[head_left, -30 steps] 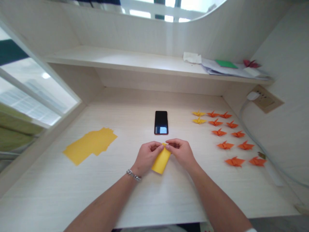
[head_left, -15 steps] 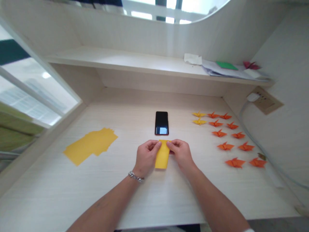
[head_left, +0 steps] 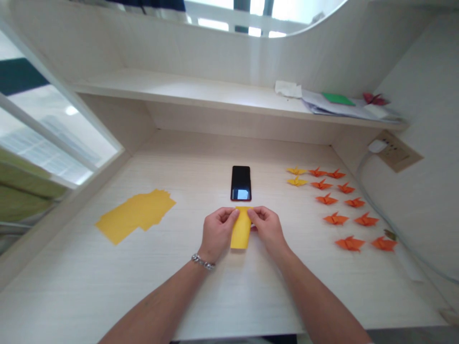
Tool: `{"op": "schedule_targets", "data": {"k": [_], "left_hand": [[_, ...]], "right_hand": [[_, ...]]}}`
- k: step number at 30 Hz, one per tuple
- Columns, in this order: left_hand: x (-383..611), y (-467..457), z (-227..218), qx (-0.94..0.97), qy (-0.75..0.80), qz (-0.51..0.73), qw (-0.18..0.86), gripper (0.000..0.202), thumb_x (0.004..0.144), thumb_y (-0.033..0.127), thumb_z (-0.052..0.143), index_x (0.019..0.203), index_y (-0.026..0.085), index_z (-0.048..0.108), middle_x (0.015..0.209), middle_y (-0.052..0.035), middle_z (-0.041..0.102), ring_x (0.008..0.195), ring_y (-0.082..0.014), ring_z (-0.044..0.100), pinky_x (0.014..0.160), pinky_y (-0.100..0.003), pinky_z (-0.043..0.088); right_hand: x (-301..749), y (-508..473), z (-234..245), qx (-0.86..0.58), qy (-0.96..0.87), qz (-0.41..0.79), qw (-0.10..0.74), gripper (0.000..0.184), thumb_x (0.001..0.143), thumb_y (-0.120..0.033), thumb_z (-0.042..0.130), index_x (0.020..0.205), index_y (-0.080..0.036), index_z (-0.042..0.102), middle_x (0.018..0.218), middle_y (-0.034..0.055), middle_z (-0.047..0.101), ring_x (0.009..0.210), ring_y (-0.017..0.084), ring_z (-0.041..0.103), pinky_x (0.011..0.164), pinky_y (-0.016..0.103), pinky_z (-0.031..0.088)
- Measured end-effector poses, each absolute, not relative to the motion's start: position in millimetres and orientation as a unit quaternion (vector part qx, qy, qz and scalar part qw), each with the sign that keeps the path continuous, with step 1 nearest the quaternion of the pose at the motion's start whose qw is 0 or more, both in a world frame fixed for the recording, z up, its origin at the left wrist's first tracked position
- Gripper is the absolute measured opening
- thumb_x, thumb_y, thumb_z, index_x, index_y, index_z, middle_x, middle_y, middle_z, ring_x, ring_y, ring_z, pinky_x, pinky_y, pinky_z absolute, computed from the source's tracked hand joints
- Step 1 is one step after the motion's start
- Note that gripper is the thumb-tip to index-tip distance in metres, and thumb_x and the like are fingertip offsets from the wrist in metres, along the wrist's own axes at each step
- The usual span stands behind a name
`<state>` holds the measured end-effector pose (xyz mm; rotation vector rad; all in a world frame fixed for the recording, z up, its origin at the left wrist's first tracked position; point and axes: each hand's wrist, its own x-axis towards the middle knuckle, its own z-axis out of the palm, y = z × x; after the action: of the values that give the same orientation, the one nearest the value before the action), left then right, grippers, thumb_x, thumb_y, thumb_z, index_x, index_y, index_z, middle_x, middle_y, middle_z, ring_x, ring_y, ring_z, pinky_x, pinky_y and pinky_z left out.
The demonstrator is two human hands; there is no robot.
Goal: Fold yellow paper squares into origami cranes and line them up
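Note:
A yellow sheet of paper (head_left: 241, 231), folded into a narrow upright rectangle, is held between my two hands at the middle of the desk. My left hand (head_left: 218, 231) pinches its upper left corner, thumb on top. At the upper right corner my right hand (head_left: 267, 229) grips it the same way, its other fingers partly hidden behind. Something small and reddish shows under the right fingers, too little of it to name. Just beyond the paper lies a black phone (head_left: 241, 183).
Yellow paper sheets (head_left: 134, 215) lie fanned out on the left. Folded orange cranes (head_left: 336, 219) and two yellow cranes (head_left: 297, 181) stand in rows on the right. A white cable (head_left: 382, 215) runs from a wall socket (head_left: 396, 152). Above, a shelf (head_left: 201, 93) carries papers (head_left: 344, 107).
Both hands keep their pinch on the yellow paper, whose lower edge sits very slightly higher. The whole view has shifted a little; nothing else has visibly moved.

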<state>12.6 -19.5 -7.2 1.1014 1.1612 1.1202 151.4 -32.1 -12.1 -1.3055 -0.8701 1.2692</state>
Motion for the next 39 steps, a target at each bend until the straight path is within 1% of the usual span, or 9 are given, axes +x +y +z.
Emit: {"op": "schedule_targets", "data": {"k": [4,6,9,16,21,25,31,35,39], "left_hand": [[11.8,-17.5,-5.8,0.466,0.493,0.481,0.555,0.031,0.072,0.040,0.069,0.084,0.012,0.068,0.081,-0.0079,0.072,0.070,-0.0183,0.066,0.062,-0.026,0.053],[11.4,-16.6,-5.1,0.466,0.494,0.485,0.551,0.031,0.072,0.041,0.069,0.084,0.012,0.068,0.081,-0.0077,0.072,0.071,-0.0184,0.066,0.063,-0.026,0.053],[9.8,-14.9,-5.9,0.461,0.506,0.486,0.544,0.033,0.071,0.043,0.070,0.084,0.012,0.068,0.080,-0.0076,0.073,0.068,-0.0186,0.067,0.060,-0.026,0.053],[7.5,-11.6,-6.3,0.432,0.501,0.501,0.557,0.036,0.069,0.043,0.072,0.086,0.011,0.069,0.083,-0.0086,0.073,0.071,-0.0188,0.067,0.064,-0.027,0.054],[9.0,-10.1,-5.1,0.392,0.486,0.504,0.596,0.040,0.069,0.043,0.072,0.091,0.010,0.067,0.086,-0.0104,0.073,0.072,-0.0192,0.067,0.065,-0.029,0.055],[10.9,-12.7,-2.2,0.379,0.455,0.468,0.656,0.042,0.074,0.046,0.067,0.097,0.011,0.066,0.089,-0.0115,0.072,0.075,-0.0201,0.068,0.065,-0.031,0.056],[11.4,-18.9,1.9,0.423,0.465,0.397,0.669,0.034,0.069,0.041,0.072,0.082,0.010,0.069,0.081,-0.0096,0.072,0.067,-0.0182,0.067,0.061,-0.029,0.057],[11.4,-18.3,0.4,0.439,0.483,0.377,0.657,0.033,0.069,0.040,0.072,0.080,0.009,0.069,0.073,-0.0089,0.071,0.056,-0.0151,0.065,0.054,-0.025,0.055],[11.4,-17.1,-1.9,0.453,0.481,0.369,0.654,0.031,0.072,0.040,0.070,0.079,0.010,0.069,0.067,-0.0075,0.070,0.053,-0.0139,0.064,0.051,-0.022,0.053]], "right_hand": [[150.1,-32.4,-17.0,-0.558,-0.394,0.511,0.521,0.031,0.067,-0.044,0.071,0.065,-0.014,0.062,0.060,0.0024,0.064,0.054,0.014,0.057,0.052,0.025,0.047],[149.2,-32.7,-17.0,-0.563,-0.397,0.496,0.528,0.031,0.067,-0.045,0.071,0.066,-0.015,0.063,0.060,0.0024,0.064,0.054,0.014,0.057,0.052,0.025,0.047],[147.8,-33.2,-15.8,-0.546,-0.389,0.537,0.511,0.034,0.065,-0.048,0.072,0.070,-0.015,0.065,0.065,0.0036,0.067,0.057,0.016,0.060,0.053,0.027,0.048],[145.7,-33.7,-17.8,-0.547,-0.389,0.553,0.494,0.033,0.064,-0.046,0.073,0.066,-0.014,0.064,0.062,0.0036,0.067,0.053,0.015,0.059,0.051,0.026,0.047],[147.3,-33.5,-19.1,-0.546,-0.391,0.558,0.488,0.033,0.064,-0.045,0.074,0.068,-0.013,0.065,0.064,0.0051,0.068,0.053,0.015,0.059,0.050,0.025,0.046],[155.0,-30.6,-17.9,-0.558,-0.370,0.541,0.509,0.036,0.062,-0.048,0.074,0.069,-0.013,0.066,0.066,0.0067,0.069,0.056,0.017,0.062,0.053,0.027,0.048],[165.5,-26.9,-18.0,-0.569,-0.374,0.505,0.531,0.035,0.066,-0.048,0.071,0.070,-0.014,0.067,0.065,0.0058,0.069,0.056,0.017,0.062,0.053,0.027,0.048],[166.5,-27.1,-18.4,-0.587,-0.387,0.479,0.525,0.036,0.066,-0.049,0.070,0.069,-0.014,0.067,0.063,0.0051,0.068,0.054,0.016,0.060,0.051,0.026,0.046],[165.9,-28.3,-14.6,-0.598,-0.408,0.455,0.518,0.035,0.067,-0.049,0.069,0.069,-0.013,0.068,0.062,0.0042,0.067,0.054,0.015,0.058,0.051,0.025,0.045]]}}
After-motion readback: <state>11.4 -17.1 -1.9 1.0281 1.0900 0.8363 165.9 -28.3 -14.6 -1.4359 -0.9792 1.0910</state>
